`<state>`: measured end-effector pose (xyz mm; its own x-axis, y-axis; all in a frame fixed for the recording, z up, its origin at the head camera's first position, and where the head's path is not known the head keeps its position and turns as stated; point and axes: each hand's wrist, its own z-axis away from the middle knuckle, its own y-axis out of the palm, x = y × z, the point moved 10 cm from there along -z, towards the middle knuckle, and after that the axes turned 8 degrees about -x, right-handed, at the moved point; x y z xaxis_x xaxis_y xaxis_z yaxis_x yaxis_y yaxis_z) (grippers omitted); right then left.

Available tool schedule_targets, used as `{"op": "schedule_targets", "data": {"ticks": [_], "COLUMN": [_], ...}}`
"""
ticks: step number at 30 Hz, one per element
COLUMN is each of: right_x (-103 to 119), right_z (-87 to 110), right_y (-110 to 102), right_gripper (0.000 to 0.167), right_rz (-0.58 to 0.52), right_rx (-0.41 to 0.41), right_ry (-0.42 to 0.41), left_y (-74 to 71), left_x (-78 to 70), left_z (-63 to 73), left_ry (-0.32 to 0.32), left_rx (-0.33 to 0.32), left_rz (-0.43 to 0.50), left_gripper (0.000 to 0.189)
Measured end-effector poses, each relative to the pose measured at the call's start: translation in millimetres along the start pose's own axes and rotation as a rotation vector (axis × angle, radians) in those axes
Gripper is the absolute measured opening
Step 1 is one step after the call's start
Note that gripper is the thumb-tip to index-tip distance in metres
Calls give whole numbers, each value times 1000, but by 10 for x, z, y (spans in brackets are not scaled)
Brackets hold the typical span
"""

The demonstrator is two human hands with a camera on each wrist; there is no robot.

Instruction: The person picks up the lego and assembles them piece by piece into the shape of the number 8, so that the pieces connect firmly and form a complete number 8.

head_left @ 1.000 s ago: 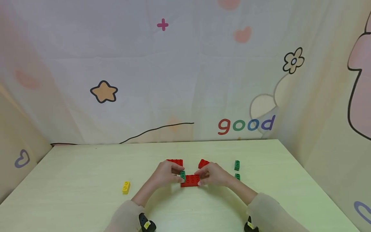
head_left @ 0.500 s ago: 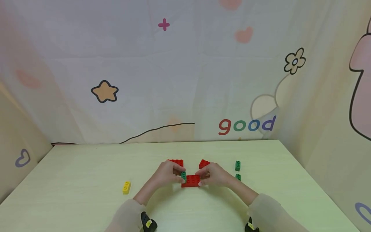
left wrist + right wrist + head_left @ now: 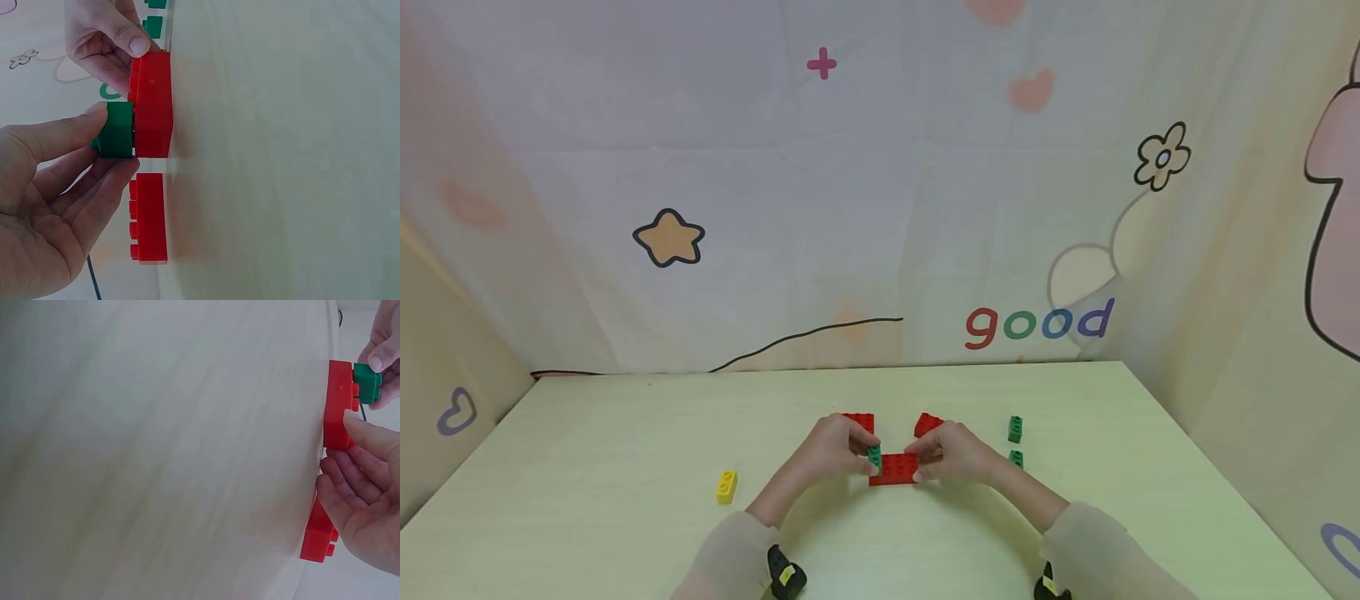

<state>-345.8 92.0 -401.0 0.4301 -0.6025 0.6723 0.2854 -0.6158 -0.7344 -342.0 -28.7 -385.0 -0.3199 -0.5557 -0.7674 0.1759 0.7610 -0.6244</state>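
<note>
Near the middle of the table, my left hand [image 3: 829,450] pinches a small green toy brick [image 3: 875,457] between thumb and fingers. That brick stands over the left end of a longer red brick [image 3: 899,469], right at its studs; in the left wrist view a thin slit shows between the green brick [image 3: 117,130] and the red brick [image 3: 154,103]. My right hand [image 3: 961,452] holds the red brick's right end, thumb on the near side. In the right wrist view its thumb lies against the red brick [image 3: 338,403], the other fingers curled behind the end.
Behind my hands lie two more red bricks, one at left [image 3: 859,422] and one at right [image 3: 928,424], both partly covered. A far green brick [image 3: 1015,429] and a nearer green brick [image 3: 1017,459] stand to the right. A yellow brick [image 3: 727,487] lies at left.
</note>
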Motion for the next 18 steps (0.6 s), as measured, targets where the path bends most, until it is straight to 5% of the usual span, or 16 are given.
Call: {"op": "schedule_targets", "data": {"ticks": [18], "right_x": [40], "right_z": [1], "right_y": [-15], "right_gripper": [33], "right_rz": [4], "right_rx": [2], "right_ry": [-14], "left_y": [2], "left_x": [-46], "left_z": [-13], "left_ry": [-27], "left_rx": [17], "left_rz": [-52], "left_gripper": [31]}}
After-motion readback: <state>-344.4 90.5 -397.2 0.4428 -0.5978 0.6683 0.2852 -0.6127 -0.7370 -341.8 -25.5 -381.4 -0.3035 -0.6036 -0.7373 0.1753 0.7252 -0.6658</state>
